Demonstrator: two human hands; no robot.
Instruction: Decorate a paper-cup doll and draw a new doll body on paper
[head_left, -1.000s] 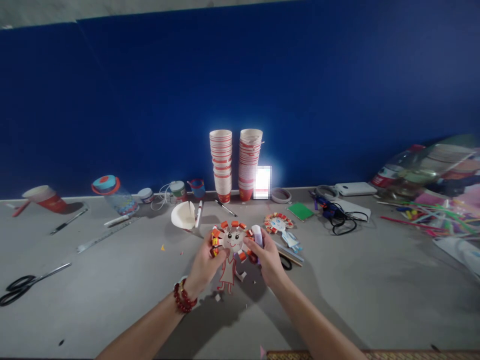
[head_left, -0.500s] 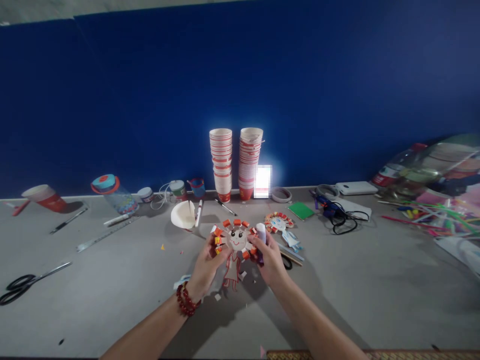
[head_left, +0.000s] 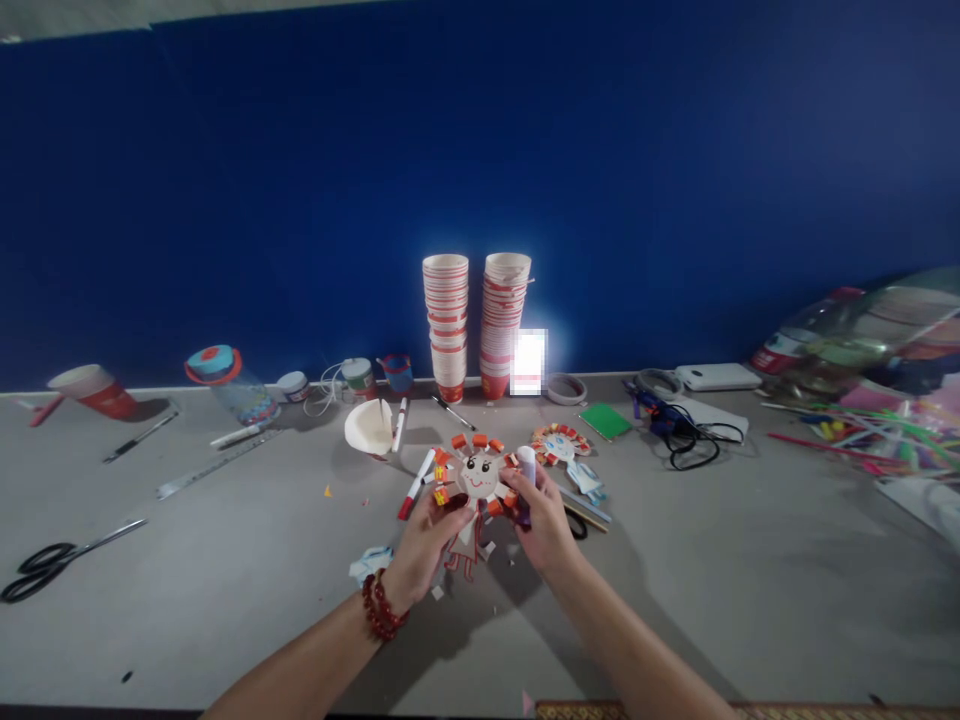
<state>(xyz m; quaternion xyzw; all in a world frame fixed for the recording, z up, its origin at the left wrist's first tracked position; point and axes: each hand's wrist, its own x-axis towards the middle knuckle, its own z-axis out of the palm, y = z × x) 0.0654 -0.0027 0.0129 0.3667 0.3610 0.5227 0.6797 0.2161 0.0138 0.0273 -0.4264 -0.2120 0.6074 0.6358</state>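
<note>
A paper doll with a smiling drawn face, ringed by curled orange-and-white paper strips, is held up between both hands. Its red-outlined paper body hangs below the face. My left hand, with a red bead bracelet at the wrist, is closed on the doll near the lower left of the face. At the right edge of the face, my right hand pinches the doll, and a glue stick with a white end and purple body is gripped in the same hand. A red-and-white marker lies just beyond my left hand.
Two tall paper cup stacks stand against the blue partition. Beyond my right hand lies a second paper doll. A cut cup, scissors, a bottle, a cabled tool and coloured sticks are spread around.
My left hand has slid down from the left side of the face to its lower edge, uncovering the marker behind. My right hand keeps its grip. The view has shifted slightly.
</note>
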